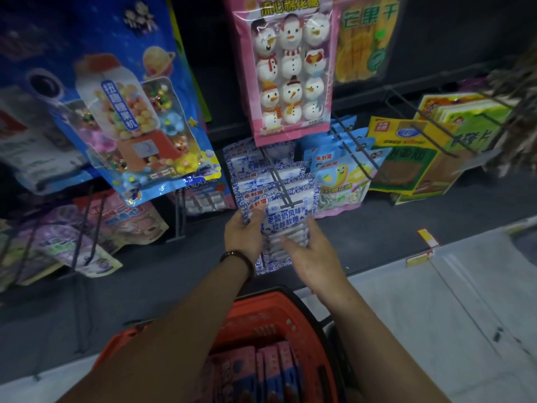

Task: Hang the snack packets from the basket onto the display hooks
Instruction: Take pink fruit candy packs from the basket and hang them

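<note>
The left hand (244, 232), a bracelet (236, 255) at its wrist, pinched the upper left corner of a blue-and-white packet (286, 228), thumb on the front beside a red label. The right hand (315, 258) was loose and spread, with straight fingers reaching along the packet's lower right side. Blur hid whether they touched it.

The packet stood upright, long axis vertical, its printed face toward the person. It lay just beyond the 2 hands and between them. Its top edge met the crossbar tip of a hook (283, 184), which ran out from the dark back panel toward the person. The tip sat over the packet's top middle, closer to the left hand than the right. The left hand, gripping high, looked better placed to steer the top onto the tip, and the right hand to steady the bottom. Whether the hook had already passed through the packet could not be told.

Behind it, matching packets (261, 175) hung on the same hook. A snowman packet (290, 68) hung above, a candy packet (130, 112) to the left and worm packets (340, 175) to the right.

Below the forearms sat an orange basket (252, 318), well apart from the hook, holding pink packets (261, 370) on edge
</note>
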Action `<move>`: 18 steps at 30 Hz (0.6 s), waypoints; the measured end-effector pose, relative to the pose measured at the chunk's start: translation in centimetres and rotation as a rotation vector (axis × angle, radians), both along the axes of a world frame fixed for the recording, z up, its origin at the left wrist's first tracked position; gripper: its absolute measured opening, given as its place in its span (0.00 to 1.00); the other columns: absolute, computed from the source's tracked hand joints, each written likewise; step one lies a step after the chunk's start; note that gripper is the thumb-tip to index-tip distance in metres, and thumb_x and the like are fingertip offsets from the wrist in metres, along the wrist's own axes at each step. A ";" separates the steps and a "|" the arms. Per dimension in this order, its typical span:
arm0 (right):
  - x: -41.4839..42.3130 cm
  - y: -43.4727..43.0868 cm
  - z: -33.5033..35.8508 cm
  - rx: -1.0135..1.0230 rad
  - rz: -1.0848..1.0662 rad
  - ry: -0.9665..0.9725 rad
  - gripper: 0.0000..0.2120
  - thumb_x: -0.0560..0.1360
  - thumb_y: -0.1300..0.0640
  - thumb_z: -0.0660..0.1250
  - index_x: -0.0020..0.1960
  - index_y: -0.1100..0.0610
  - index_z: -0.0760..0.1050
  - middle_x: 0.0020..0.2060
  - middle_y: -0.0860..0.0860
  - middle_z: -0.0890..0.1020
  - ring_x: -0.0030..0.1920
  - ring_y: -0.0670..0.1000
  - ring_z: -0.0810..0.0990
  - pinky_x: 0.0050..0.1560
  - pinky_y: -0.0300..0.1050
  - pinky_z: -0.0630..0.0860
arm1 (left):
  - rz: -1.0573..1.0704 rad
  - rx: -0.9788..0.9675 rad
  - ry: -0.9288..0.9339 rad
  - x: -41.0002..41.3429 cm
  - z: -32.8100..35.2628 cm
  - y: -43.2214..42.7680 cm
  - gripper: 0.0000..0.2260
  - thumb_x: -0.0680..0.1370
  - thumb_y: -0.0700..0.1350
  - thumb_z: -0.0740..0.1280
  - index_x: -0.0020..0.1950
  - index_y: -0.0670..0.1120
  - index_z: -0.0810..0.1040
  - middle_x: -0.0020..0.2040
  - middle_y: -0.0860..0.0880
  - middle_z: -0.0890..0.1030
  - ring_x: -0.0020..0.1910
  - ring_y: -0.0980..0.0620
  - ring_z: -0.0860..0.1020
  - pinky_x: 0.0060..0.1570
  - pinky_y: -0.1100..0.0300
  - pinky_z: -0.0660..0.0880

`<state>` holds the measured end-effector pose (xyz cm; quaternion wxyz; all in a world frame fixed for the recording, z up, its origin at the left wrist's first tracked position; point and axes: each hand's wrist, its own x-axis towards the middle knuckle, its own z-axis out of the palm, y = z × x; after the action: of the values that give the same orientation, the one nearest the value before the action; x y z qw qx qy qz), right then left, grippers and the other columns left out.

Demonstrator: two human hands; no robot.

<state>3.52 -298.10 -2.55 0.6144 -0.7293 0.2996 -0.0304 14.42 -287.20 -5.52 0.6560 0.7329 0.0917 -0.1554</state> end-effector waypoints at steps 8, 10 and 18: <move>-0.3 0.3 -0.1 -0.032 0.120 0.116 0.26 0.82 0.49 0.69 0.77 0.54 0.70 0.51 0.41 0.79 0.49 0.40 0.79 0.56 0.42 0.74 | -0.059 0.097 0.049 0.8 1.1 0.3 0.46 0.68 0.75 0.70 0.78 0.48 0.70 0.71 0.47 0.80 0.65 0.46 0.81 0.65 0.43 0.80; -0.3 0.6 0.0 -0.073 0.146 0.156 0.26 0.81 0.45 0.69 0.76 0.54 0.72 0.60 0.51 0.82 0.59 0.52 0.82 0.62 0.48 0.76 | -0.085 0.135 0.029 0.5 1.6 0.6 0.36 0.76 0.67 0.71 0.74 0.43 0.71 0.58 0.49 0.84 0.53 0.51 0.83 0.56 0.52 0.82; -1.4 2.9 -1.8 -0.344 0.478 0.337 0.13 0.81 0.45 0.69 0.47 0.54 0.83 0.44 0.52 0.86 0.50 0.55 0.85 0.48 0.43 0.73 | -0.437 0.444 -0.028 -3.1 2.4 9.5 0.07 0.76 0.55 0.74 0.46 0.54 0.79 0.49 0.52 0.84 0.49 0.50 0.83 0.56 0.48 0.82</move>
<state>2.13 -295.24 -4.34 0.4138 -0.8667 0.2080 0.1852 11.34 -277.65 -3.11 0.4323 0.8626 -0.0455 -0.2589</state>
